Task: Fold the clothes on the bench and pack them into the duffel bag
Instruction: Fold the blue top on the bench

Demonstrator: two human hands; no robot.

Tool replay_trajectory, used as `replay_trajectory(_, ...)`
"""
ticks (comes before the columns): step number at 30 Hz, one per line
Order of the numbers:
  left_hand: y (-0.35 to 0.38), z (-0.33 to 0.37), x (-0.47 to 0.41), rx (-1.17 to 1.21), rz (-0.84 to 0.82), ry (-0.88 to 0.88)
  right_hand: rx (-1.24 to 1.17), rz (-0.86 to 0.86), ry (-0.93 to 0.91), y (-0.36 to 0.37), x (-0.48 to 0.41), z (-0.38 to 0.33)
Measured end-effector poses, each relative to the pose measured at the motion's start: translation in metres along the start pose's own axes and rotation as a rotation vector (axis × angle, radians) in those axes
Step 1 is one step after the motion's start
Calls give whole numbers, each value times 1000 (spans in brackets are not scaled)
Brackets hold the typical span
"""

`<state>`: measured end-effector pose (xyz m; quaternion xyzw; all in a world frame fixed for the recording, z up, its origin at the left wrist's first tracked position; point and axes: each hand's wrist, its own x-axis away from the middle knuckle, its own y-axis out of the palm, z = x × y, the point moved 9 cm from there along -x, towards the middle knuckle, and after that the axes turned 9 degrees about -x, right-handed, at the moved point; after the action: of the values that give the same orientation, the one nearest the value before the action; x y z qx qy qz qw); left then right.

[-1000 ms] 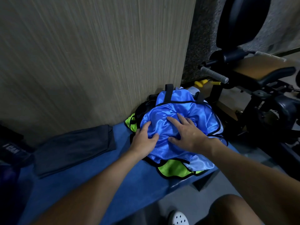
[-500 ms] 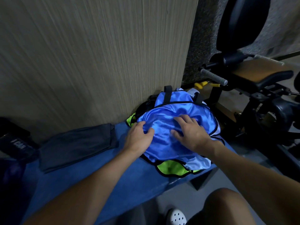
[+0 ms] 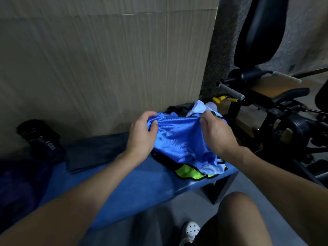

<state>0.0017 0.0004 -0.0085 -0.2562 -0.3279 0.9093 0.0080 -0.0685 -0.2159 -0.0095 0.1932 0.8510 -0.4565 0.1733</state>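
The left grip [image 3: 142,132] is clenched on one upper corner of the blue jersey [image 3: 179,139], with the thumb in front and cloth bunched in the fist. The right grip [image 3: 217,134] pinches the same top edge further along. The jersey hangs stretched between them, and its lower part trails onto the heap just beneath.

This looks like lifting one piece clear so it can be folded. To do it well, both grips should rise level until the hem leaves the heap and nothing else is dragged up with it. Moving from bunched handfuls to the shoulder seams would square the cloth. The bare blue tabletop [image 3: 138,183] below the left grip is probably the place to lay it flat. The fabric looks slippery, so each fold likely needs a flat palm pressed along it.

The jersey is a glossy, fine-mesh synthetic with black binding at the edges. Under the grips lies a lime-green piece [image 3: 188,172] with the same black trim. Behind the right grip is a crumpled pale blue-white garment [image 3: 200,108].

Left of the left grip, a matte dark garment [image 3: 94,153] lies folded in a flat rectangle. Beyond it is a dark cylinder [image 3: 39,137], and at the far left a dim purple mass [image 3: 17,189] that may be the duffel bag, though I cannot tell. Right of the right grip stands a black padded gym machine [image 3: 276,103].
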Motion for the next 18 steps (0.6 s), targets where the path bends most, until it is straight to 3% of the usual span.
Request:
replay_trajectory(5,-57,13,8,66,-33,74,-140,-32,-43,-19,8,-47)
replay_trajectory(10,-90,-8,12,40,-142,-57,-338,-18,55,-16,11,-79)
replay_trajectory(12,-96,-10,24,-43,-210,-86,-427,10,135,-14,9,-85)
replay_trajectory(14,-100,4,43,-120,-278,16,-503,27,155,-13,7,-98)
replay_trajectory(18,-78,31,87,100,-532,40,-584,30,143,-8,6,-128)
